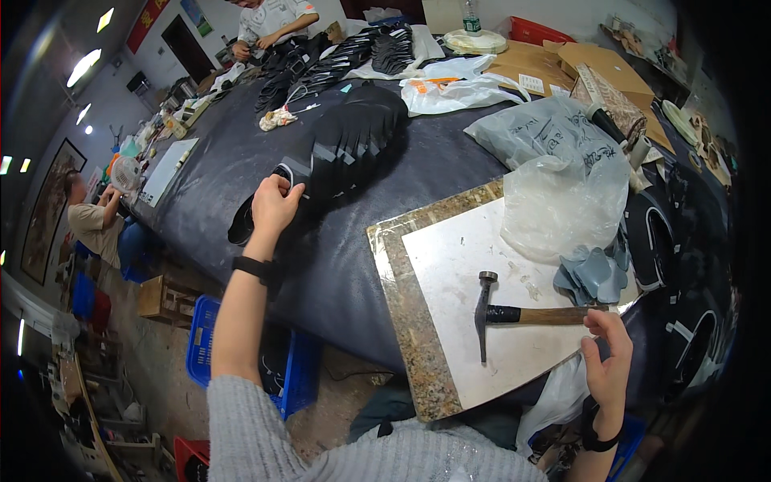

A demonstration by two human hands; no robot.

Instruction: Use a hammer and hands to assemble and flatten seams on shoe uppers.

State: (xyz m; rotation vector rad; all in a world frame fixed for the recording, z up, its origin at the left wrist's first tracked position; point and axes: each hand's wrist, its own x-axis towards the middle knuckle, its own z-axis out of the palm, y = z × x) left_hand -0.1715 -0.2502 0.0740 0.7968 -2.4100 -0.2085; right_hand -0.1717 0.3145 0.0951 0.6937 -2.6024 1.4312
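Left hand: at 9 to 10 o'clock from the centre, the left hand point(275, 207) pinched the near end of the black stack point(349, 149) between thumb and bent fingers.
Black stack: it lay on the dark table point(217, 173) between 11 and 12, its pieces overlapping, probably so single ones could be lifted easily.
Right hand: at 4 o'clock, the right hand point(608, 353) had its fingers curled, thumb apart from forefinger, by the hammer's handle end; whether they touched it, I cannot tell.
Hammer: the hammer point(502, 315) lay at 4, handle toward that hand, presumably for quick reach.
White board: the white board point(442, 265) rested on a speckled slab point(424, 353), perhaps for firm backing.
Grey-blue pieces: these point(594, 277) sat just past 3, beside the clear bag point(566, 201).
Writing: dark handwriting marked the clear bag; a white bag point(450, 95) at 1 bore orange print; a red banner point(147, 20) between 10 and 11 carried yellow characters.
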